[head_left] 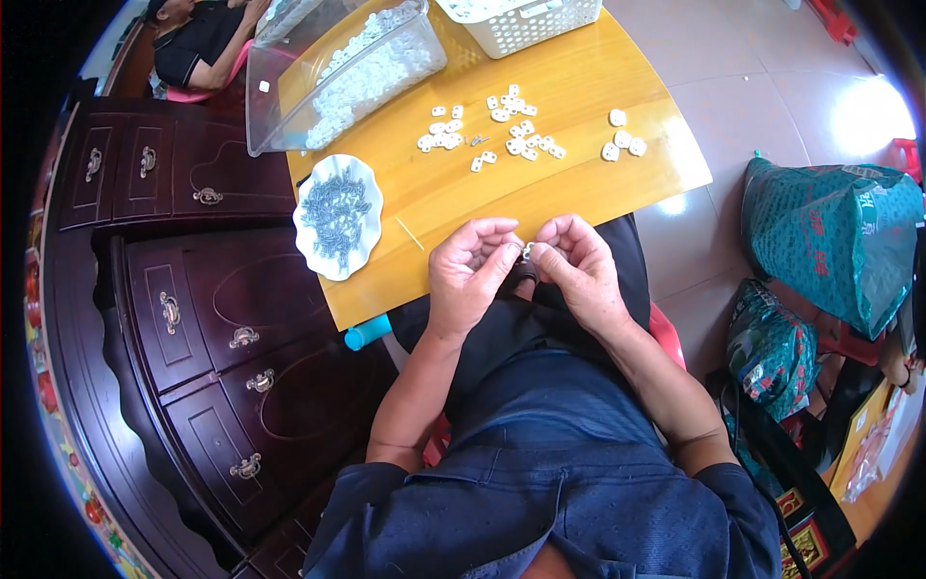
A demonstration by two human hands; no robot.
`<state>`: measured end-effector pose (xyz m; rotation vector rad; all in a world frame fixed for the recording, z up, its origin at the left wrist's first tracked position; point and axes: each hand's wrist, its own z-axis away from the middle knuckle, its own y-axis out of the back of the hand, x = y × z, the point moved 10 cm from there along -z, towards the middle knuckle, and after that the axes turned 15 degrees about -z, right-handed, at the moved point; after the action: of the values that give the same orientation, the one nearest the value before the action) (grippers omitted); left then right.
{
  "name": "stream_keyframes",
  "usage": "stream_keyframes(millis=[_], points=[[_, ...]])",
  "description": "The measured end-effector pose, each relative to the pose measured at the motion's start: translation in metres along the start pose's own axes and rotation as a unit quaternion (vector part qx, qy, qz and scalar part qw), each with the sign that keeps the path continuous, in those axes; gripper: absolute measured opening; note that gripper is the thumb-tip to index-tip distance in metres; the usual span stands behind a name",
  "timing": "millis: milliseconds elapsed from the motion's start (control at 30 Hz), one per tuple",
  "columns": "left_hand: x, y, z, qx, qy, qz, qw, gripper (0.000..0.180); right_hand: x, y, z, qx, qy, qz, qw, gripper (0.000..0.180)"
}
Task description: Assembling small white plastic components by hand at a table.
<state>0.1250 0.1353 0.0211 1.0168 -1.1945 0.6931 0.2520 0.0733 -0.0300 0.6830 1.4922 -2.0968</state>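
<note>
My left hand (471, 273) and my right hand (582, 272) meet at the table's near edge, fingertips almost touching. Between them, both closed in a pinch, is a small white plastic piece (528, 252); its details are mostly hidden by the fingers. Similar white two-holed pieces (440, 137) lie in loose groups farther up the table. A few larger squarish white pieces (617, 119) sit apart on the right. On the left, a scalloped white dish (369, 253) holds a pile of small grey metal parts (335, 214). A thin pale stick (410, 234) lies between dish and left hand.
A clear bin (280, 135) of white pieces and a white basket (540, 34) stand at the wooden table's (617, 68) far side. Dark drawers (241, 318) flank the left. Large teal bags (830, 241) rest at right. Another person (193, 48) sits at far left.
</note>
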Motion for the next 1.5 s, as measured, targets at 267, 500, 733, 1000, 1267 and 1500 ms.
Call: stream_keyframes(millis=[267,500,733,1000,1267,1500], points=[[-0.003,-0.001,0.0,-0.001,0.023,0.021,1.0,0.023,0.0,-0.001,0.0,-0.005,0.008,-0.001,1.0,0.012],[-0.001,-0.002,0.0,-0.001,0.007,-0.001,1.0,0.023,-0.002,0.0,0.001,0.004,0.022,0.003,1.0,0.011],[0.003,-0.004,-0.003,0.003,-0.009,-0.048,0.999,0.026,-0.006,0.003,0.002,0.019,0.062,0.025,0.998,0.01],[0.005,-0.01,-0.006,0.006,-0.024,-0.072,0.997,0.026,-0.007,0.008,0.003,0.047,0.098,0.027,0.994,0.009],[0.009,-0.009,-0.01,-0.034,0.017,-0.035,0.999,0.03,-0.008,0.008,0.002,0.035,0.076,0.025,0.996,0.009],[0.0,0.01,-0.012,-0.032,0.036,-0.034,0.998,0.029,-0.004,0.006,-0.002,0.018,0.066,-0.019,0.997,0.01]])
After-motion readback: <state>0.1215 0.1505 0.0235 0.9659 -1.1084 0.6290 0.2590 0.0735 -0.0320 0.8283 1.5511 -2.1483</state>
